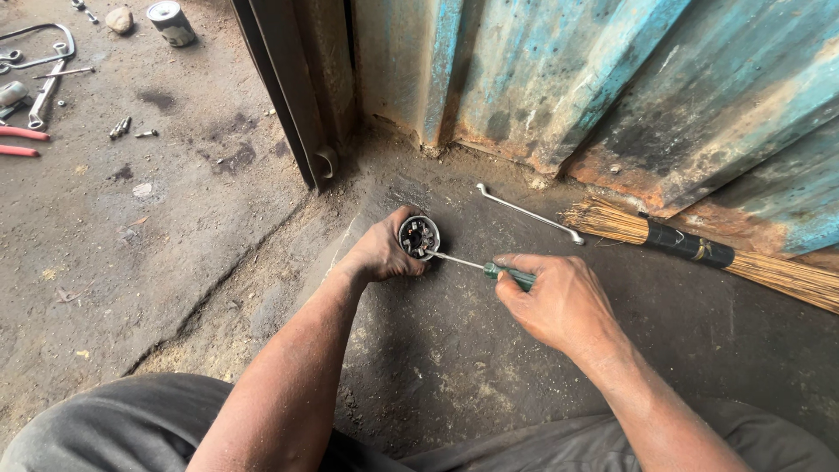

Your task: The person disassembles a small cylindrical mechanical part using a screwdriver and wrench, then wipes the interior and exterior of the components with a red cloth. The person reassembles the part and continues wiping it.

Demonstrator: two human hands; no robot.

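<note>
Two hands at work: left hand [382, 253] fingers wrapped around round metal part [419, 236], bracing it on floor [454, 350]; right hand [559, 301] fingers pinching green-handled screwdriver [489, 267], tip inside for leverage.

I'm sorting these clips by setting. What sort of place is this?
Probably a rough repair workshop. The left hand steadies a round metal part on an oil-stained concrete floor, the right hand works a screwdriver into it, and spanners lie about.
</note>
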